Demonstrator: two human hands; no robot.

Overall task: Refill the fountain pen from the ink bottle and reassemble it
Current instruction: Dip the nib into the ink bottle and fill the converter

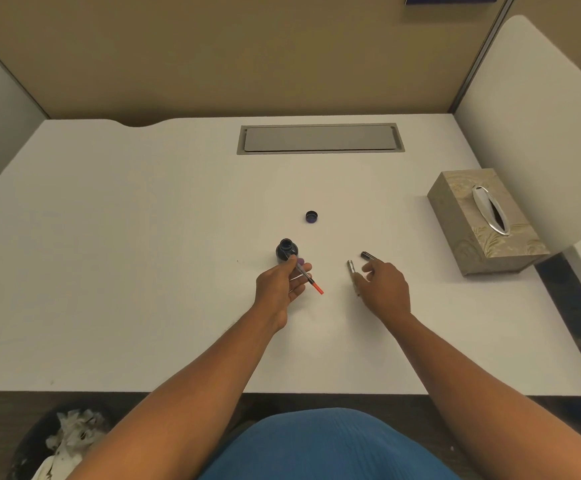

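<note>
An open dark ink bottle (286, 250) stands on the white desk (143, 271), with its blue cap (311, 216) lying apart behind it. My left hand (280, 285) pinches the thin pen section with an orange end (308, 278), just in front of the bottle. A silver pen part (352, 271) lies on the desk beside my right hand (386, 289). A dark pen part (368, 256) lies past its fingertips. The right hand's fingers are relaxed and hold nothing.
A patterned tissue box (483, 223) stands at the right of the desk. A grey cable hatch (320, 138) is set into the desk at the back. A bin with crumpled paper (64, 445) sits on the floor at the lower left.
</note>
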